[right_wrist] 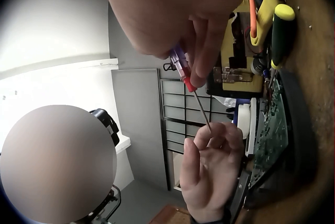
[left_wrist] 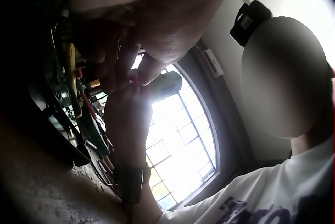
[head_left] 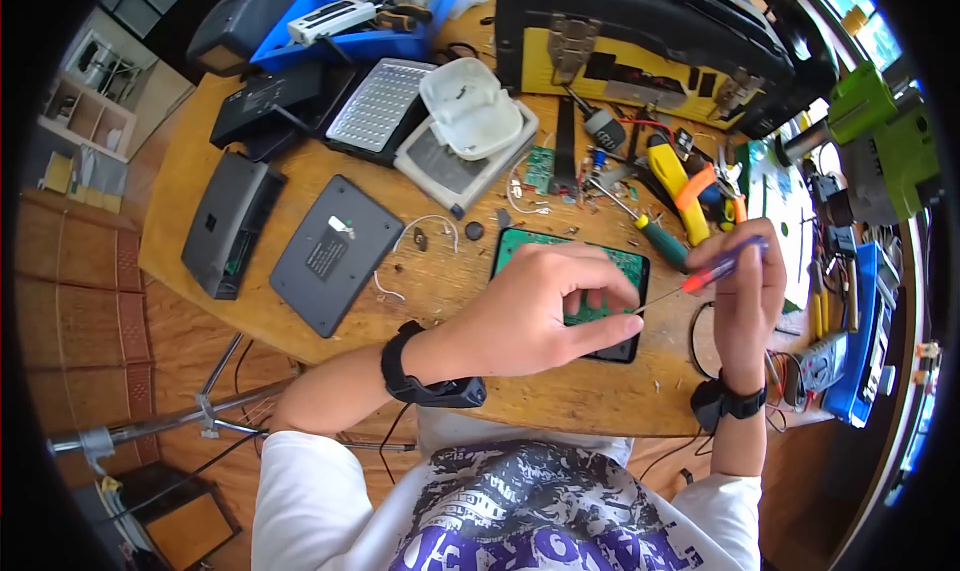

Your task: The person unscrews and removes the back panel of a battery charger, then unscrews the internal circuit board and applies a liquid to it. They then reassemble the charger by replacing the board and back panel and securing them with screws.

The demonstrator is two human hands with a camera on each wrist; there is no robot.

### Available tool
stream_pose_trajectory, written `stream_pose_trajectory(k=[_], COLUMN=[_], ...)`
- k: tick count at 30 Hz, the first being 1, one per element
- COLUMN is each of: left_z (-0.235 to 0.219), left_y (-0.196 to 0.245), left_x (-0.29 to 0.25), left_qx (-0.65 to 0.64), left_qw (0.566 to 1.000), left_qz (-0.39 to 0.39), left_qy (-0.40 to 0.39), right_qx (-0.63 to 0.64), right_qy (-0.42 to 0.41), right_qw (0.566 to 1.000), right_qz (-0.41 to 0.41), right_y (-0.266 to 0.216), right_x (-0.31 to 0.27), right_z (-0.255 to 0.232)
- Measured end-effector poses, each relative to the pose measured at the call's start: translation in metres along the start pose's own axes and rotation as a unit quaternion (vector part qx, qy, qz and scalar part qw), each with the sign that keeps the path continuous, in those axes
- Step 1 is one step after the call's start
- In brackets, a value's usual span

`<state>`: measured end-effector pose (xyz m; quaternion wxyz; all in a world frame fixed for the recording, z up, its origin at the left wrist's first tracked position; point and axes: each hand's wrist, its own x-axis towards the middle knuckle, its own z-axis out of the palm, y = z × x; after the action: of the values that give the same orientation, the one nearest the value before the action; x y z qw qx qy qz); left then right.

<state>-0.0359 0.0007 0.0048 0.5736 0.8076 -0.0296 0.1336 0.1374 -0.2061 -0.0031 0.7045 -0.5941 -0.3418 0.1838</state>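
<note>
My right hand point(head_left: 745, 296) grips a small screwdriver point(head_left: 724, 264) with a translucent purple and red handle. Its thin metal shaft slants down to the left hand's fingertips. Loosely bent, the fingers of my left hand point(head_left: 545, 301) hover above a green circuit board point(head_left: 625, 261) set in a dark casing point(head_left: 625, 350), hiding much of it. In the right wrist view the screwdriver tip meets the left index fingertip point(right_wrist: 205, 134), while the left thumb stands apart from it. The left wrist view is dark, with the right hand point(left_wrist: 128, 77) partly hidden behind the left.
A green-yellow screwdriver point(head_left: 660, 243) and a yellow cutter point(head_left: 680, 191) lie beyond the board. A dark back cover point(head_left: 335, 256) rests to the left. Farther back stand a yellow-black toolbox point(head_left: 640, 71), a white container point(head_left: 470, 106) and a blue bin point(head_left: 290, 41).
</note>
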Motion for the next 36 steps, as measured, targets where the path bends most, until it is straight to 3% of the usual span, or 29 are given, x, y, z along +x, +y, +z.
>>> stream_pose_trajectory(k=[1,4,5,8,11,15,17,21,27,30,32,36], left_z=[-0.002,-0.006,-0.007,-0.007,-0.002,0.007,0.014,0.016,-0.001,-0.02,-0.026,-0.023], left_y=[-0.001,-0.003,-0.006,-0.004,0.002,0.002,-0.004,-0.005,-0.008,-0.012,-0.021,-0.024], left_x=[-0.003,-0.008,-0.01,-0.015,-0.011,-0.003,0.001,0.0,-0.01,-0.013,-0.011,-0.017], left_qx=[0.003,0.178,0.207,0.32,0.365,0.357,0.328,0.329,0.337,0.313,0.211,0.188], left_qw=[1.0,0.983,0.975,0.938,0.921,0.923,0.933,0.932,0.927,0.937,0.967,0.974], left_qz=[-0.004,0.037,0.032,0.054,0.036,0.022,0.06,0.066,0.06,0.045,0.038,0.054], left_qy=[0.003,-0.016,-0.077,-0.125,-0.133,-0.143,-0.136,-0.136,-0.154,-0.15,-0.134,-0.114], right_qx=[-0.009,-0.073,-0.072,-0.103,-0.115,-0.125,-0.123,-0.13,-0.145,-0.162,-0.184,-0.207], right_qy=[0.014,0.029,0.028,0.034,0.035,0.016,0.0,-0.005,-0.014,-0.025,-0.028,-0.036], right_qw=[1.0,0.997,0.997,0.994,0.992,0.991,0.992,0.991,0.988,0.984,0.98,0.975], right_qz=[0.003,-0.006,-0.004,-0.032,-0.032,-0.037,-0.039,-0.042,-0.057,-0.066,-0.067,-0.073], right_y=[0.0,-0.002,-0.002,-0.002,-0.003,-0.005,-0.006,-0.009,-0.005,-0.002,-0.003,0.0], right_x=[0.001,0.004,0.003,0.003,0.002,-0.002,-0.004,-0.008,-0.006,-0.007,-0.006,-0.007], right_z=[-0.002,-0.004,-0.005,-0.007,-0.009,-0.008,-0.008,-0.004,-0.005,-0.002,0.004,0.006])
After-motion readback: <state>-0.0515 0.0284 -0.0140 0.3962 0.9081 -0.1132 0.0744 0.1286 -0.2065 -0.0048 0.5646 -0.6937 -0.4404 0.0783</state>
